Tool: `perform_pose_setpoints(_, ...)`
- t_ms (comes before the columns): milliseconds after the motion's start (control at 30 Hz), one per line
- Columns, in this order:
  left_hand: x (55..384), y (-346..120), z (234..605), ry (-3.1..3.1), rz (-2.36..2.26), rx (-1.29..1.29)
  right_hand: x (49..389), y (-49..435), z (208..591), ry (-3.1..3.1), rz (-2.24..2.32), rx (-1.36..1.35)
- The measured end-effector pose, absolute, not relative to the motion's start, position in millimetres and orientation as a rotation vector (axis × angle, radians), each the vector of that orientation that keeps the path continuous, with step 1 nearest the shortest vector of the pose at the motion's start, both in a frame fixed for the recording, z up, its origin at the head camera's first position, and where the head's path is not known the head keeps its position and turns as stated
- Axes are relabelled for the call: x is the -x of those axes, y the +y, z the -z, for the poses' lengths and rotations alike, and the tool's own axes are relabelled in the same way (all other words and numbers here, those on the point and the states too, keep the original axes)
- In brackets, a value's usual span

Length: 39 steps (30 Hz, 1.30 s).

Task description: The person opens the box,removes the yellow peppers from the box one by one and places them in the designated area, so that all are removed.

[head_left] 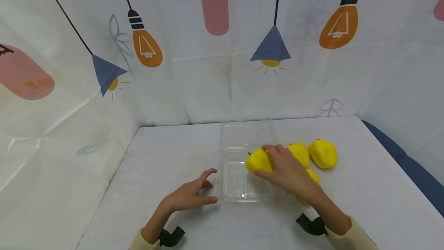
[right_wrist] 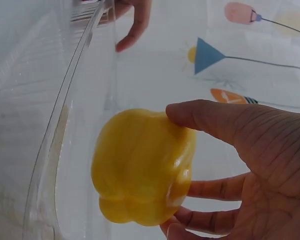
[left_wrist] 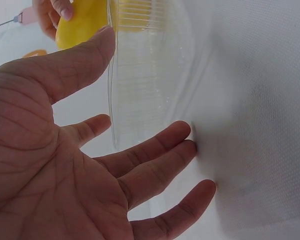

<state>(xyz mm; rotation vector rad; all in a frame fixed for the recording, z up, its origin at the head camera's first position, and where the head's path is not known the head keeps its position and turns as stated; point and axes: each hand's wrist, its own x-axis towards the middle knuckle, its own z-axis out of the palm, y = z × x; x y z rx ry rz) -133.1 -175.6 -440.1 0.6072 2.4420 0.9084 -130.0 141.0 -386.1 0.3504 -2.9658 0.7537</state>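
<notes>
My right hand (head_left: 289, 171) grips a yellow bell pepper (head_left: 259, 161) between thumb and fingers, over the right part of a clear plastic clamshell box (head_left: 227, 194). In the right wrist view, the lobed end of the pepper (right_wrist: 140, 170) faces the box wall (right_wrist: 65, 115). The box lies open, its lid (head_left: 246, 134) spread toward the back. At its left side is my left hand (head_left: 189, 196), fingers loosely bent and holding nothing. Its thumb tip (left_wrist: 107, 37) overlaps the box rim in the left wrist view.
Right of the box lie more yellow peppers: one at the far right (head_left: 323, 153), another beside it (head_left: 299, 153), and yellow parts (head_left: 313, 176) partly hidden by my right arm. A white-covered table (head_left: 166, 149) meets a patterned curtain (head_left: 208, 88). Black wrist mounts (head_left: 171, 237) sit on both forearms.
</notes>
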Motion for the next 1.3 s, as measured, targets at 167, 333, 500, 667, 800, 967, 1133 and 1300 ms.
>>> perform_pose_setpoints(167, 132, -176, 440, 2.446, -0.909, -0.617, 128, 151, 382, -2.981, -0.733, -0.329)
perform_pose_setpoints(333, 133, -175, 438, 2.446, -0.904, -0.622, 126, 162, 378, -2.994, -0.742, -0.304)
perform_pose_setpoints(500, 132, -174, 436, 2.440, -0.908, -0.618, 124, 173, 373, -2.996, -0.754, -0.270)
perform_pose_setpoints(667, 132, -174, 434, 2.437, -0.913, -0.622, 123, 184, 368, -3.008, -0.763, -0.213)
perform_pose_setpoints(800, 133, -173, 435, 2.440, -0.909, -0.616, 122, 191, 364, -3.006, -0.767, -0.194)
perform_pose_setpoints(967, 133, -173, 437, 2.448, -0.902, -0.617, 120, 198, 361, -3.007, -0.787, -0.158)
perform_pose_setpoints(1133, 133, -173, 438, 2.446, -0.901, -0.611, 118, 205, 359, -3.016, -0.783, -0.136)
perform_pose_setpoints(1300, 132, -174, 438, 2.448, -0.902, -0.609, 116, 215, 357, -3.023, -0.773, -0.122)
